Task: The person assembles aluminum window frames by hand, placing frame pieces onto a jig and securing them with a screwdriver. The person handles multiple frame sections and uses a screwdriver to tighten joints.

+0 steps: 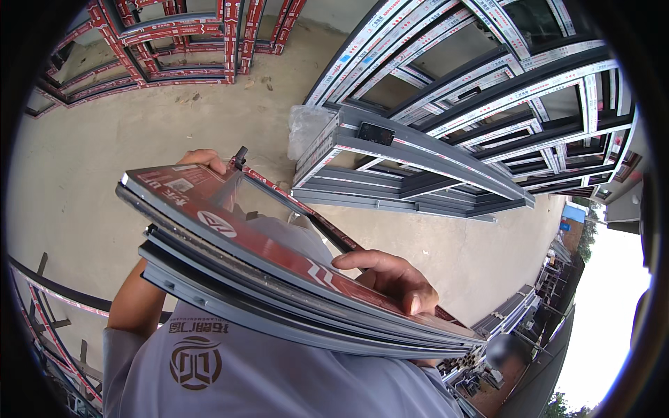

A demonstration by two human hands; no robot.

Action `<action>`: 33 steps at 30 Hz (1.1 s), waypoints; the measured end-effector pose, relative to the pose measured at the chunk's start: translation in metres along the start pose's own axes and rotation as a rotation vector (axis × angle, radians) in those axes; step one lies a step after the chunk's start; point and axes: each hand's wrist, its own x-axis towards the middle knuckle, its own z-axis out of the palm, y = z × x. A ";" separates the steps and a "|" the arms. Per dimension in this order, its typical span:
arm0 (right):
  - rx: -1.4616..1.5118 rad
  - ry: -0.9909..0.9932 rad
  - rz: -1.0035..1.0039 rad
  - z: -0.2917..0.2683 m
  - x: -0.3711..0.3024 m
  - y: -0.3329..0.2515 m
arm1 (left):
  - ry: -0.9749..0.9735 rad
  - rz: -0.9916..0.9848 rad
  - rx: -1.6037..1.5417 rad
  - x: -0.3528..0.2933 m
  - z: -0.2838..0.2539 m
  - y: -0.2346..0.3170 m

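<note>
A dark grey metal window frame (279,268) with red protective film is held in front of my body, its thick grooved edge toward me. My left hand (203,159) is closed around the frame's far left corner, with only the curled fingers showing. Farther right, my right hand (394,279) grips the red-filmed bar, thumb lying across its upper face. A small dark handle-like fitting (240,156) sticks up beside my left hand. Part of the frame's opening shows between my hands; its lower parts are hidden.
Several white-filmed window frames (488,83) lean at the upper right. Before them stands a grey frame (418,164) with a flat black device (376,133) on it and clear plastic (306,129) beside it. Red-filmed frames (160,42) stand far left; more frames (63,334) lie lower left.
</note>
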 end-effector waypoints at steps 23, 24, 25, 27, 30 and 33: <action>-0.285 -0.491 0.300 0.242 0.336 -0.026 | 0.535 0.068 0.428 -0.023 -0.316 0.154; -0.271 -0.537 0.308 0.247 0.347 -0.029 | 0.556 0.023 0.447 -0.029 -0.325 0.160; -0.256 -0.564 0.352 0.251 0.357 -0.033 | 0.573 0.019 0.459 -0.032 -0.334 0.164; -0.301 -0.593 0.449 0.257 0.379 -0.043 | 0.613 0.028 0.467 -0.036 -0.356 0.167; -0.313 -0.578 0.399 0.266 0.409 -0.047 | 0.720 0.054 0.351 -0.037 -0.385 0.163; -0.270 -0.720 0.214 0.290 0.460 -0.039 | 0.746 0.225 0.625 -0.042 -0.417 0.178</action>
